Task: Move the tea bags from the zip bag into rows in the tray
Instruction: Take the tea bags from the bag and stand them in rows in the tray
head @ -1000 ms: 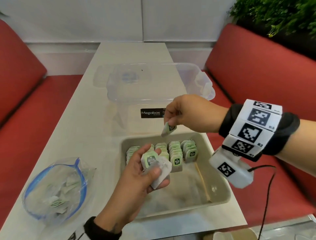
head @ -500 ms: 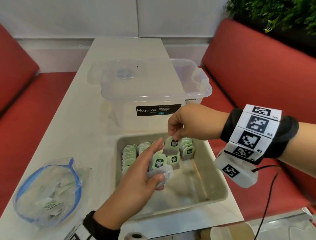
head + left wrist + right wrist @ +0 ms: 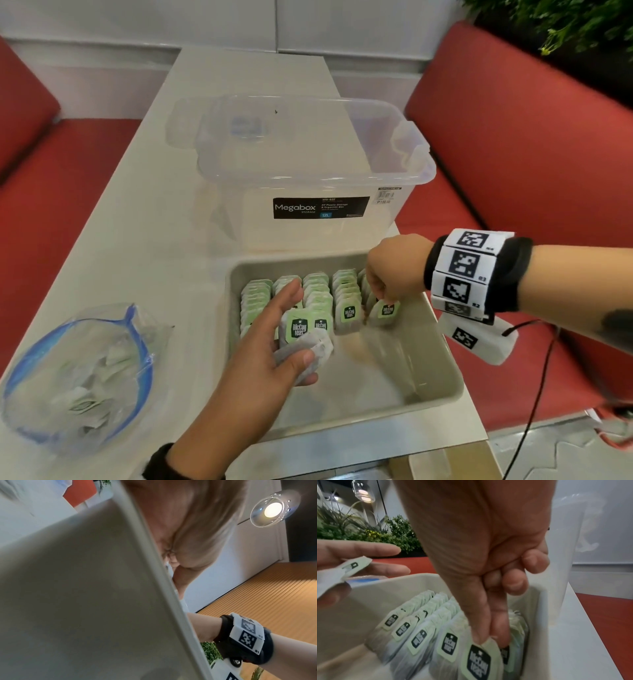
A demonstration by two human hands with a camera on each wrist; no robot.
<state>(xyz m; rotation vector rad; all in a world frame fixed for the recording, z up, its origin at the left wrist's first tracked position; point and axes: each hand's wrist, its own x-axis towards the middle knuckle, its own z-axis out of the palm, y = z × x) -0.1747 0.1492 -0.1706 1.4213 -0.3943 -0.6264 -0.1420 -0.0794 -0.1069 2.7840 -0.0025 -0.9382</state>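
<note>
Tabletop (image 3: 144, 219) carries a clear storage box (image 3: 308, 171) beyond both hands. Grey tray (image 3: 428, 387) lies under the hands; rows of tea bags (image 3: 317, 294) stand against its far wall. Zip bag (image 3: 78, 373), holding loose tea bags, lies left of the left hand. Left hand (image 3: 270, 356) hovers over the tray, thumb and fingers gripping a small stack of tea bags (image 3: 301, 337). Right hand (image 3: 394, 270) pinches one tea bag (image 3: 385, 311) by its tag at the rightmost row's near end.

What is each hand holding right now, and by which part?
Right hand pinches a tea bag by its tag's top edge; left hand grips spare tea bags across their pouches.
</note>
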